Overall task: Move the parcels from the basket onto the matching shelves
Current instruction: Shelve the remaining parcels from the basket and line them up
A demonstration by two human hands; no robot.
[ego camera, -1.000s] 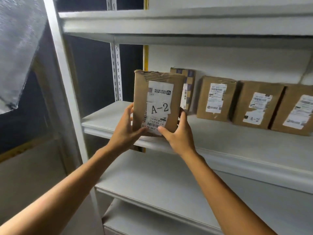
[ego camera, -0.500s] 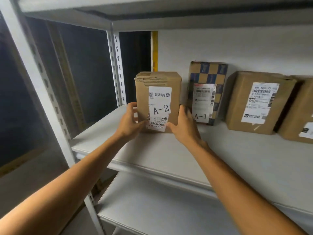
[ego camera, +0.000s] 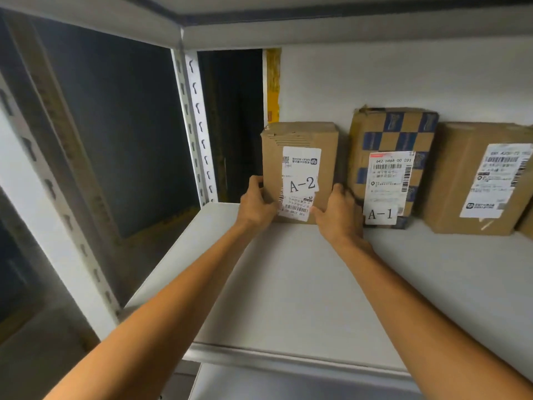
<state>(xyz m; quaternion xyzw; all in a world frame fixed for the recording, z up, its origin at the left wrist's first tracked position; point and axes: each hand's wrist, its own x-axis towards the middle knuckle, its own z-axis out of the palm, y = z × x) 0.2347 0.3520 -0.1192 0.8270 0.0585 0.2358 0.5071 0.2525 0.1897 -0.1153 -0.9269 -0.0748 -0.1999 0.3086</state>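
Deeper now, A-2 parcel hides left hand and right hand fingertips.

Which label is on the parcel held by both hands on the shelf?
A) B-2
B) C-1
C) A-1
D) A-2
D: the held parcel, gripped between the left hand and right hand, carries a sticker reading A-2; the checkered parcel beside it reads A-1.

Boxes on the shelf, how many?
3: the A-2 box at the left, the checkered A-1 box beside it, a plain box to its right. A sliver at the right edge may be another.
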